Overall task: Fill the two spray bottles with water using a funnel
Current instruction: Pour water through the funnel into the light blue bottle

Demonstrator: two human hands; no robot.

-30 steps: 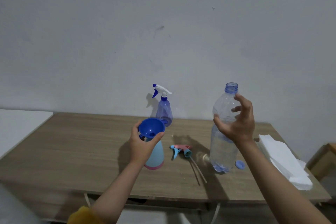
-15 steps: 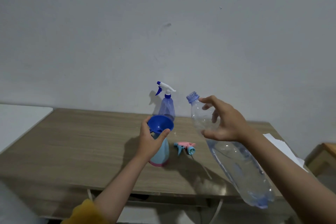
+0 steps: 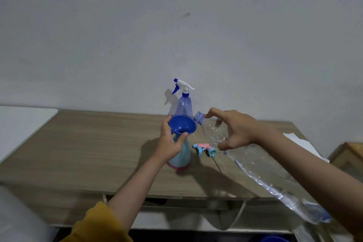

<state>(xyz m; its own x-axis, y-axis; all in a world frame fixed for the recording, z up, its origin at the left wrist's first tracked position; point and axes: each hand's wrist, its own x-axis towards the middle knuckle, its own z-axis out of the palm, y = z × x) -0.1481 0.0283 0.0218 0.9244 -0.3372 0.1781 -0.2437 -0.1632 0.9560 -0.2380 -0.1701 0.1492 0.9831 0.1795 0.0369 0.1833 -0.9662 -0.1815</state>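
Note:
A light blue spray bottle point(image 3: 181, 157) with a pink base stands uncapped on the wooden table point(image 3: 88, 149). A blue funnel point(image 3: 183, 124) sits in its neck. My left hand point(image 3: 170, 142) grips the bottle's neck just under the funnel. My right hand point(image 3: 236, 130) holds a large clear water bottle point(image 3: 261, 171), tilted with its open mouth at the funnel's right rim. The bottle's pink and blue trigger head point(image 3: 204, 148) lies on the table beside it. A purple spray bottle point(image 3: 184, 106) with a white trigger stands behind, by the wall.
White paper towels point(image 3: 302, 142) lie at the table's right end, mostly behind my right arm. A wooden piece point(image 3: 349, 155) stands to the right of the table. A white surface point(image 3: 21, 122) adjoins the table on the left.
My right hand has lifted the water bottle off the table, tipped it over and brought its mouth leftward to the funnel's rim. My left hand keeps its hold on the light blue bottle.

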